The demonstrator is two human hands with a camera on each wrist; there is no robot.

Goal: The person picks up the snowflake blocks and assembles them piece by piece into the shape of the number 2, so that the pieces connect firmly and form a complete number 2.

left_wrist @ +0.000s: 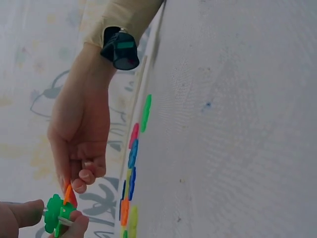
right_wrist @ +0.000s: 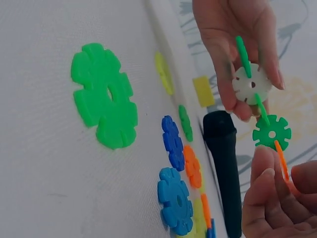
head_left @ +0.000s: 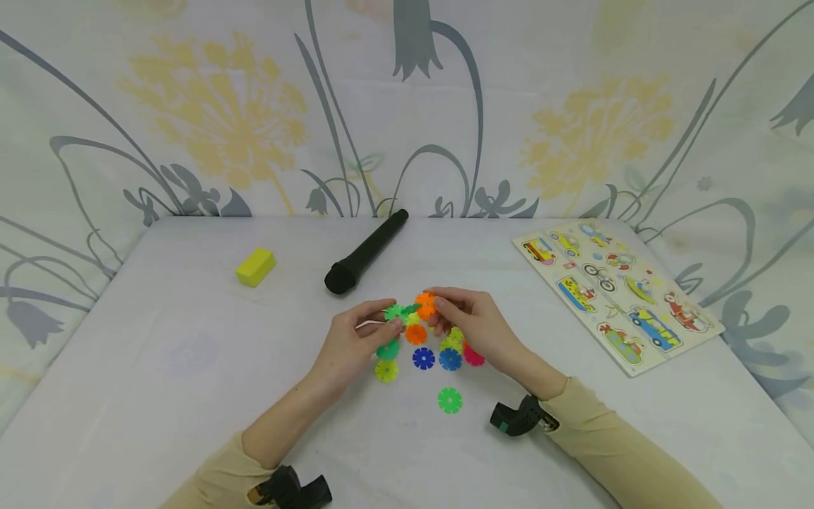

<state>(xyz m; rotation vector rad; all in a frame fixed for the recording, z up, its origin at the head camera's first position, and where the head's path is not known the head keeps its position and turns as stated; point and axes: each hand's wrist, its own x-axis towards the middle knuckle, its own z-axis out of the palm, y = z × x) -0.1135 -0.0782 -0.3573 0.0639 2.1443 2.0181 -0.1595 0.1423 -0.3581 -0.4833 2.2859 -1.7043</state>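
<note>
My left hand [head_left: 346, 343] holds a small chain of notched plastic discs by one end. In the right wrist view the chain shows a white disc [right_wrist: 252, 84] in the left hand's fingers, with green pieces slotted into it and a green disc [right_wrist: 272, 134] further along. An orange disc [head_left: 426, 305], pinched between thumb and fingers of my right hand [head_left: 486, 322], sits edge-on at a notch of that green disc. Below the hands lie loose discs: orange [head_left: 416, 334], dark blue [head_left: 423, 358], light blue [head_left: 450, 360], pink [head_left: 473, 355] and several yellow and green ones.
One green disc [head_left: 450, 401] lies nearer the front, apart from the others. Behind the hands is a black microphone [head_left: 367, 253], with a yellow block [head_left: 256, 267] to its left. A picture puzzle board [head_left: 613, 293] lies at the right of the white-covered table [head_left: 159, 396].
</note>
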